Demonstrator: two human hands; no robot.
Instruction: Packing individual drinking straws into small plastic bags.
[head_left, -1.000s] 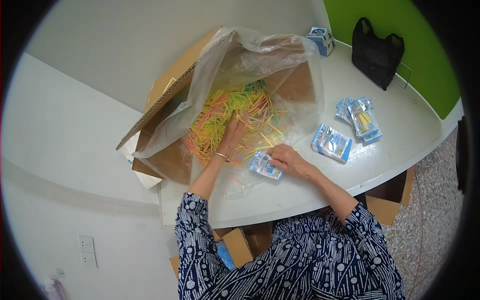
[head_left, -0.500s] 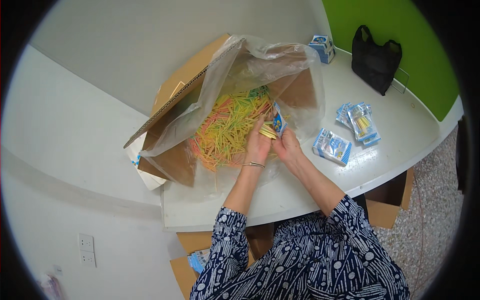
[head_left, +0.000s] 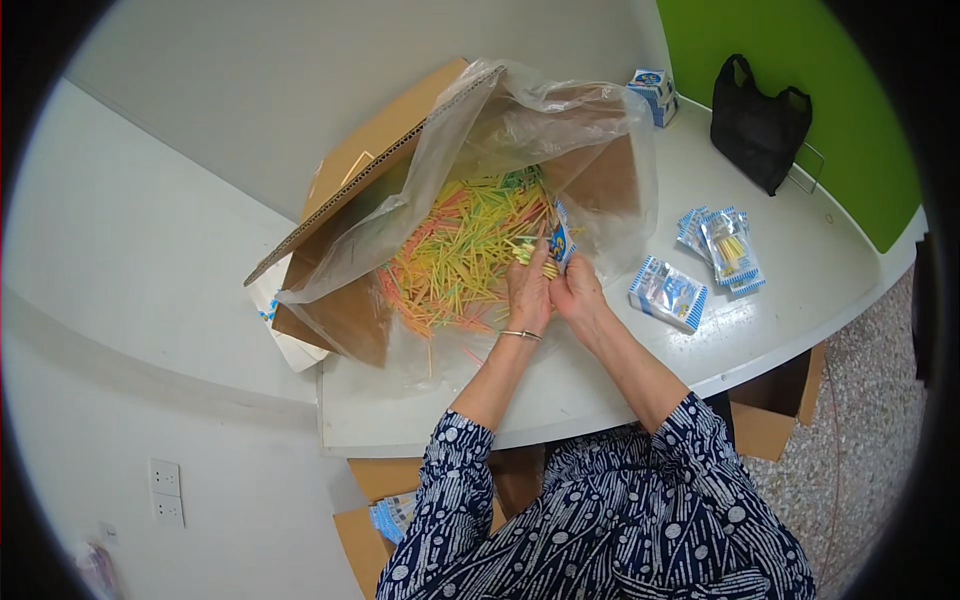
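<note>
Holding a small bunch of sticks (head_left: 547,266) near the centre of the frame, the left hand (head_left: 528,298) had its thumb and fingers closed on them. Just beside it, the right hand (head_left: 580,291) was clamped on the lower part of a blue-and-white packet (head_left: 563,238), which stood tilted next to the bunch. Whether any sticks were inside the packet could not be told. Left of and above the hands, a yellow, green and pink pile (head_left: 450,262) lay in a clear liner (head_left: 560,125) within a carton (head_left: 390,128). Right of centre, more packets (head_left: 668,293) lay on the table (head_left: 795,280).
</note>
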